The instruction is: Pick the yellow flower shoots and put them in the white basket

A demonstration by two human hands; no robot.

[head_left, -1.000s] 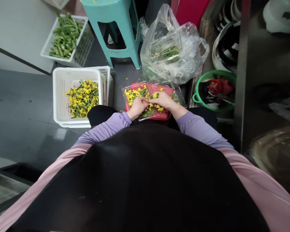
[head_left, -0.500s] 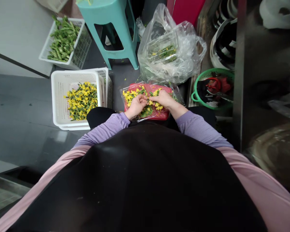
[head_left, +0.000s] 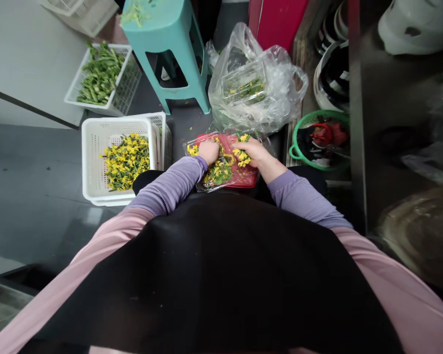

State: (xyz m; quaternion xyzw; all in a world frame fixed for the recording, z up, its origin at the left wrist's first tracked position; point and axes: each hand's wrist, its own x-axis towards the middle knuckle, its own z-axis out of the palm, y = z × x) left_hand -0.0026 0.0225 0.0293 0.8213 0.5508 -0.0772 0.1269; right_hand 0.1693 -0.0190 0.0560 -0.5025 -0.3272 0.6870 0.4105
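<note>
My right hand [head_left: 257, 152] is closed around a small bunch of yellow flowers [head_left: 241, 156] with green stems. To its left, my left hand [head_left: 208, 151] reaches down into an open clear plastic clamshell box [head_left: 209, 188]; its fingers are hidden behind the back of the hand. Yellow blossoms [head_left: 192, 149] lie in the box beside that hand, and green and yellow bits [head_left: 219, 173] lie nearer to me. Under the box is a red tray [head_left: 248, 183], close to my lap.
At left stands a white basket [head_left: 92, 147] of yellow flowers, with a basket [head_left: 77, 101] of green stalks behind. A turquoise stool [head_left: 158, 34] and a plastic bag [head_left: 280, 98] stand ahead. A green basket [head_left: 297, 140] and a metal edge [head_left: 357, 123] are at right.
My hands have moved apart. The left has turned down into the flowers at the box's left; the right now shows a bunch of flowers. The view has shifted slightly.
</note>
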